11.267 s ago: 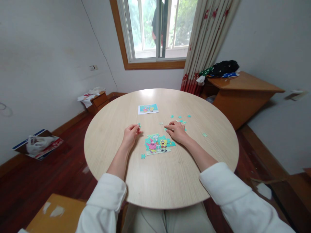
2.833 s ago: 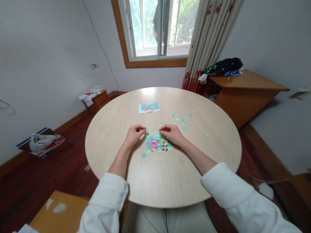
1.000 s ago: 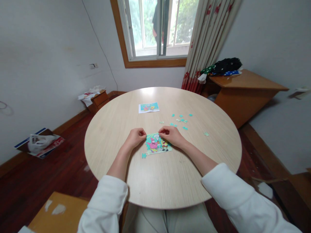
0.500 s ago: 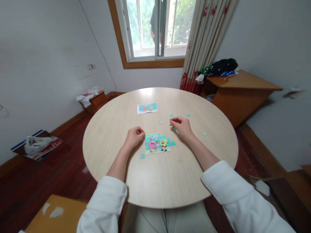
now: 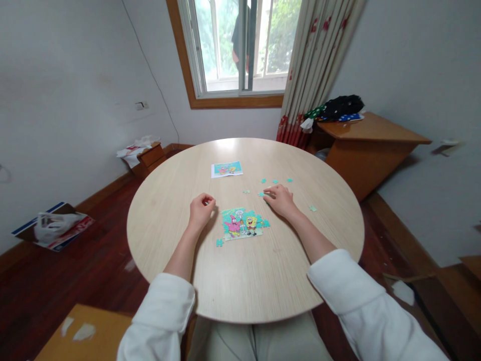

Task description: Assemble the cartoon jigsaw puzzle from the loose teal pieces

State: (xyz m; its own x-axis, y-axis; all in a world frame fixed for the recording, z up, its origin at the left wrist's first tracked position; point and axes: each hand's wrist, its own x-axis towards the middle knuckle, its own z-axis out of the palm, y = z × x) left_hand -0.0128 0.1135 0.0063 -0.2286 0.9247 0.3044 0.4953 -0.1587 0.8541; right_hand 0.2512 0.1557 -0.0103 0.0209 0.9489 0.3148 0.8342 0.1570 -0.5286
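A partly built cartoon jigsaw lies on the round wooden table in front of me. My left hand rests just left of it, fingers curled into a loose pinch; what they hold is too small to name. My right hand lies beyond the jigsaw's upper right corner, fingertips down on the loose teal pieces. One teal piece lies alone below the jigsaw's left corner, another to the right of my right hand.
A small reference picture lies farther back on the table. A wooden desk with clothes stands at the right, beside a curtain. A person stands outside the window. A bag lies on the floor at left.
My right hand has left the jigsaw's top edge and moved back right to the loose pieces. My left hand has drawn slightly away from the jigsaw, still curled.
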